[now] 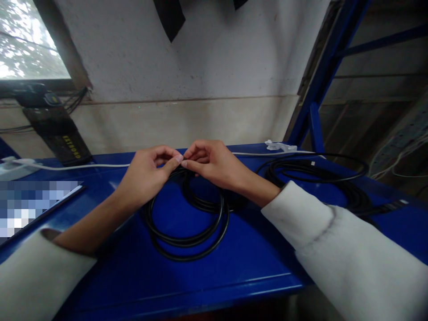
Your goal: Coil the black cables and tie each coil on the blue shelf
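A coil of black cable (187, 242) lies in several loops on the blue table (254, 263), right in front of me. Over the far side of its loops, the fingertips of both hands meet. My left hand (150, 171) is closed in a pinch of thumb and fingers, and my right hand (214, 162) pinches from the other side, thumb tip almost touching the left one. A small dark bit shows between the fingertips; what it is I cannot make out. The fingers hide part of the coil there.
More coiled black cable (351, 194) lies at the right, with a crumpled clear plastic piece (282, 146) behind it. A white cord (83, 166) runs along the back. On the left are a blurred-out screen (33, 209) and a black pouch (63, 138). A blue post (329, 76) rises at right.
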Tool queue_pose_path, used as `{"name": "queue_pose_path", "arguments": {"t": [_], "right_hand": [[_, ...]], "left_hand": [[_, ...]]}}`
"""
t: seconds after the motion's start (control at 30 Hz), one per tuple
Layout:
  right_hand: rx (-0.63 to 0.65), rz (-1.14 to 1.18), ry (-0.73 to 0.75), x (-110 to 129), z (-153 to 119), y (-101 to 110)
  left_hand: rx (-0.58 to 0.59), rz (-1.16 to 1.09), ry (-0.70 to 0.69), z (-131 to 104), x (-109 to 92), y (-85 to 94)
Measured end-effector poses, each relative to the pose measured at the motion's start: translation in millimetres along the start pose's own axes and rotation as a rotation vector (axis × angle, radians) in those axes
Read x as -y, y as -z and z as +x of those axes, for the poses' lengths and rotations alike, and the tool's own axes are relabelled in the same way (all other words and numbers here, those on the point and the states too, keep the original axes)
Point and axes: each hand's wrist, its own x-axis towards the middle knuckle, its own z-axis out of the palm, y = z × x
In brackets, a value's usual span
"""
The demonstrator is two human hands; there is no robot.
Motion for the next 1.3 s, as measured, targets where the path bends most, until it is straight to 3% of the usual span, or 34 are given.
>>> {"name": "queue_pose_path", "arguments": {"t": [0.43, 0.73, 0.93, 1.07, 1.3], "right_hand": [[0.057, -0.186, 0.038, 9, -4, 4], [0.120, -0.145, -0.018, 13, -6, 4], [0.134, -0.225, -0.043, 37, -9, 11], [0.121, -0.287, -0.095, 51, -6, 8], [0.158, -0.240, -0.147, 41, 11, -15]], "left_hand": [[0.059, -0.077, 0.106, 1, 4, 8.4], [0.118, -0.368, 0.265, 2, 6, 17.9], [0.132, -0.507, 0.299, -1, 1, 23.0], [0.036, -0.514, 0.221, 3, 4, 27.1], [-0.416, -0.557, 0.217, 6, 29, 49.6]]}}
